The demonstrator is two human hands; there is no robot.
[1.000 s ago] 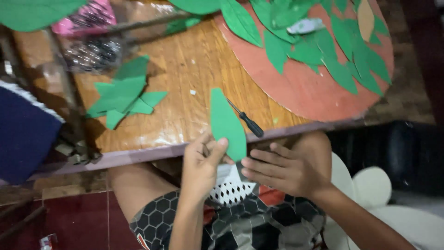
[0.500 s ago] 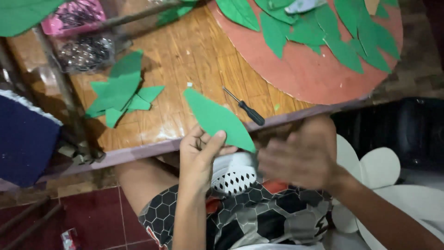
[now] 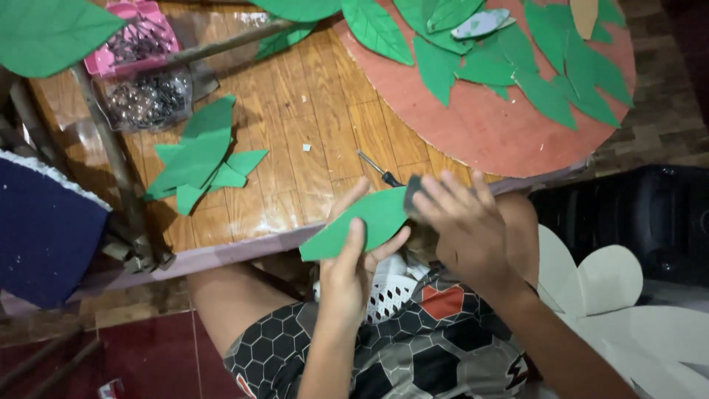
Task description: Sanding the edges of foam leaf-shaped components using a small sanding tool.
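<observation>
**Both hands on a green leaf cutout at the table edge**

The left hand pinches a green leaf cutout from below, thumb pressed on its face and fingers curled behind it. The leaf lies tilted, its pointed end toward 8 o'clock, just over the near edge of the wooden table. The right hand closes on the leaf's other end, toward 2 o'clock, and seems to hold a small dark piece there as well, though the fingers cover most of it.

At 12 o'clock from the leaf a screwdriver lies on the table. A pile of green scraps sits toward 10 o'clock, and beyond it a pink tray and a clear bag of dark bits. At 1 o'clock a round reddish board carries many green leaves. White petal shapes lie at 4 o'clock, by the person's knee.
</observation>
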